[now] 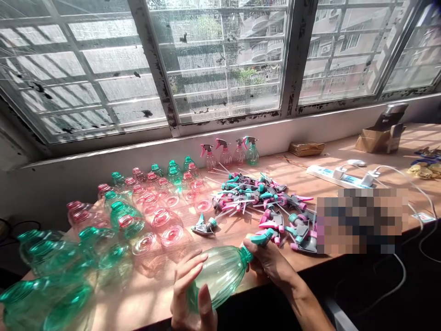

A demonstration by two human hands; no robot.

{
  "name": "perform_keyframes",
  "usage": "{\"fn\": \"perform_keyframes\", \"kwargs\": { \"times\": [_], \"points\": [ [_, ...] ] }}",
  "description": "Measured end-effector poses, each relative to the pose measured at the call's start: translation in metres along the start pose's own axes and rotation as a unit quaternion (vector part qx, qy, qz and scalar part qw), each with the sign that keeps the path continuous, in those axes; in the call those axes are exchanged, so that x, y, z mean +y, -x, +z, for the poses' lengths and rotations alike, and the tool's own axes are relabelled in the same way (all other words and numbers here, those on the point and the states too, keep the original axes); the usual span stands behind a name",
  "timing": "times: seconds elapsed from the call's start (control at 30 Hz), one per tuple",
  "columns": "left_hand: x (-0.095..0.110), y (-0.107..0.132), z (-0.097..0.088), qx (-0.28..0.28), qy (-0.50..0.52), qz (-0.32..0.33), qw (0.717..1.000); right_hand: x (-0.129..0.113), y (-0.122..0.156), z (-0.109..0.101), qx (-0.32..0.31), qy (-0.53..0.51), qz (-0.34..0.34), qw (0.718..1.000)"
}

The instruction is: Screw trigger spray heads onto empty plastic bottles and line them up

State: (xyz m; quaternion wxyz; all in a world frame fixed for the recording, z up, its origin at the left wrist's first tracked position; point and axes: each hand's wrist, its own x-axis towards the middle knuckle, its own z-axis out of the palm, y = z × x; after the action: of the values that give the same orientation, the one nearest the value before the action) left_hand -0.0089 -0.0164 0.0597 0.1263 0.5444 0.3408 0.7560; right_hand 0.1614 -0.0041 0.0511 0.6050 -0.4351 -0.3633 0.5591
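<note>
A clear green bottle [220, 276] is in the person's two hands, lying on its side just in front of the big pile of spray tops [255, 193]. The left hand [193, 294] cups the fat bottom, its fingers curved and spread as wide as the bottle. The right hand [268, 262] has its fingers bent tight around the green spray top [262, 236] at the neck. One loose spray top [205, 225] lies at the pile's front left. Left of the pile, pink bottles [165, 220] and green bottles [126, 214] stand with open mouths on the bench [138, 299]. Behind the pile are four bottles with tops on [225, 156], three pink and one green. Right of the pile are a white power strip [339, 176] with plugs in it and a little card [423, 217], its print too small to read.
</note>
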Motion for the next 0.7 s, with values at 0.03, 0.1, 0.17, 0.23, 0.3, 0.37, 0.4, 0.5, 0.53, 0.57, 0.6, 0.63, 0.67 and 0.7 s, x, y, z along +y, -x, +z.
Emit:
{"fn": "perform_keyframes", "kwargs": {
  "times": [0.03, 0.1, 0.17, 0.23, 0.3, 0.37, 0.4, 0.5, 0.53, 0.57, 0.6, 0.63, 0.67, 0.7],
  "points": [
    [-0.002, -0.002, -0.002, 0.002, 0.002, 0.006, 1.000, -0.003, -0.001, 0.001, -0.021, 0.012, 0.013, 1.000],
    [-0.006, -0.008, -0.007, 0.002, 0.003, -0.004, 1.000, -0.012, -0.005, 0.001, -0.063, 0.039, 0.022, 0.997],
    [-0.011, -0.013, -0.011, -0.022, -0.016, -0.058, 0.998, -0.027, -0.012, 0.002, -0.093, 0.064, 0.007, 0.994],
    [-0.018, -0.017, -0.012, -0.076, -0.040, -0.134, 0.987, -0.047, -0.019, 0.001, -0.112, 0.088, -0.023, 0.990],
    [-0.024, -0.018, -0.010, -0.151, -0.053, -0.199, 0.967, -0.071, -0.026, -0.001, -0.116, 0.108, -0.049, 0.986],
    [-0.030, -0.018, -0.008, -0.236, -0.057, -0.235, 0.941, -0.097, -0.035, -0.007, -0.089, 0.185, -0.111, 0.973],
    [-0.031, -0.018, -0.007, -0.275, -0.060, -0.243, 0.928, -0.111, -0.042, -0.011, -0.064, 0.216, -0.154, 0.962],
    [-0.033, -0.016, -0.007, -0.354, -0.073, -0.241, 0.901, -0.154, -0.076, -0.030, 0.058, 0.337, -0.245, 0.907],
    [-0.032, -0.014, -0.007, -0.365, -0.079, -0.237, 0.897, -0.168, -0.090, -0.038, 0.094, 0.358, -0.257, 0.893],
    [-0.032, -0.013, -0.007, -0.369, -0.087, -0.233, 0.896, -0.182, -0.106, -0.047, 0.122, 0.373, -0.264, 0.881],
    [-0.032, -0.011, -0.008, -0.372, -0.094, -0.228, 0.895, -0.194, -0.122, -0.057, 0.156, 0.391, -0.269, 0.866],
    [-0.032, -0.010, -0.008, -0.374, -0.100, -0.224, 0.894, -0.204, -0.138, -0.067, 0.188, 0.410, -0.270, 0.851],
    [-0.032, -0.009, -0.008, -0.376, -0.106, -0.219, 0.894, -0.212, -0.154, -0.078, 0.217, 0.431, -0.268, 0.834],
    [-0.033, -0.008, -0.008, -0.379, -0.111, -0.214, 0.894, -0.218, -0.168, -0.088, 0.242, 0.453, -0.261, 0.817]
  ]
}}
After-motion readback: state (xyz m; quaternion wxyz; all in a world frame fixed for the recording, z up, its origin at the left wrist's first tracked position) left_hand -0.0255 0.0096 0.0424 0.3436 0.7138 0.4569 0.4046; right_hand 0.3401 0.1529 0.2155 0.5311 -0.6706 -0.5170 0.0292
